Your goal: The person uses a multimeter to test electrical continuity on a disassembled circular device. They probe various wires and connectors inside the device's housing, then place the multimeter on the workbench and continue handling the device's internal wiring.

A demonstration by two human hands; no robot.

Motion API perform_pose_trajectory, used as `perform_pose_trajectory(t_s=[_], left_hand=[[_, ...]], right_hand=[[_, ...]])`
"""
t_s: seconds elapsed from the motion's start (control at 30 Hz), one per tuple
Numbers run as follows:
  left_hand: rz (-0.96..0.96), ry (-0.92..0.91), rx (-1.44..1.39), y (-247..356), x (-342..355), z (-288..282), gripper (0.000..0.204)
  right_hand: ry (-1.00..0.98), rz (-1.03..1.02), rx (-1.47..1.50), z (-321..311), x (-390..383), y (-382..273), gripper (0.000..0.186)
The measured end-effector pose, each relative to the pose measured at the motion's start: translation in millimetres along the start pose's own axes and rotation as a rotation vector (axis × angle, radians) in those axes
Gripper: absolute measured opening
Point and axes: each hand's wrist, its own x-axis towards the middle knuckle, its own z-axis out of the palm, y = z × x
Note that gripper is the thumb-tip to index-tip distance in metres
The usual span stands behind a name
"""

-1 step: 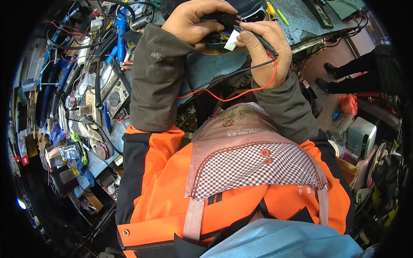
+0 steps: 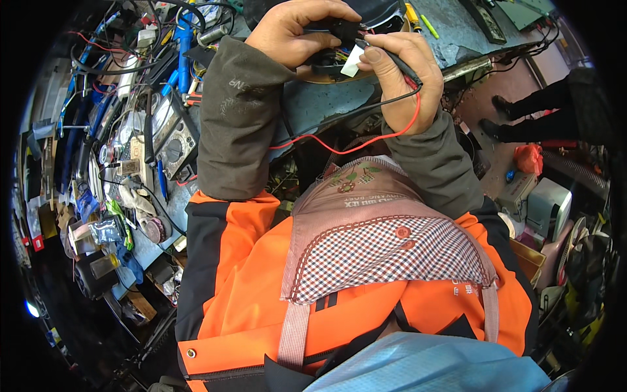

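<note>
My left hand (image 2: 294, 32) is closed, fingers and thumb pinching a small black part (image 2: 345, 29) with thin wires at its end. In my right hand (image 2: 415, 85) are multimeter test probes (image 2: 406, 70), their tips pointing at that part. A red lead (image 2: 392, 135) and a black lead run from the probes to the left, below my hands. A white paper tag (image 2: 353, 62) hangs between the two hands. Behind and under them lies a round black appliance housing (image 2: 372, 12), with several wires inside, partly hidden by my left hand.
On the left, the bench is crowded with a multimeter (image 2: 176, 149), a blue pen (image 2: 162, 181), cables and tools. A yellow screwdriver (image 2: 412, 16) and a green stick (image 2: 429, 27) lie beyond my right hand. Another person's legs (image 2: 539, 108) are at the right, near boxes.
</note>
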Motion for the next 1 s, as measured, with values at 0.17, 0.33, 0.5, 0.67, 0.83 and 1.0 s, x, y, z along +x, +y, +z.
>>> perform_pose_trajectory(t_s=[0.17,0.33,0.5,0.67,0.83,1.0], left_hand=[[-0.032,0.016,-0.026,9.7,-0.9,0.9,0.046],[-0.400,0.099,-0.329,33.3,-3.2,3.9,0.049],[-0.416,0.152,-0.405,18.0,-7.3,4.0,0.049],[-0.320,0.148,-0.076,27.7,0.1,8.4,0.042],[0.025,0.145,0.340,7.0,-0.6,3.1,0.031],[-0.150,0.251,0.320,8.0,-4.1,14.8,0.028]], right_hand=[[0.008,-0.018,-0.017,-0.6,0.1,4.8,0.017],[0.014,-0.023,0.006,-0.2,-0.8,6.0,0.018],[0.022,-0.021,-0.003,0.8,0.0,2.8,0.018],[0.048,0.005,0.006,1.2,-0.3,-1.4,0.018],[0.058,-0.042,-0.032,0.3,-0.8,4.5,0.018],[0.077,-0.019,-0.043,1.6,0.0,4.1,0.018]])
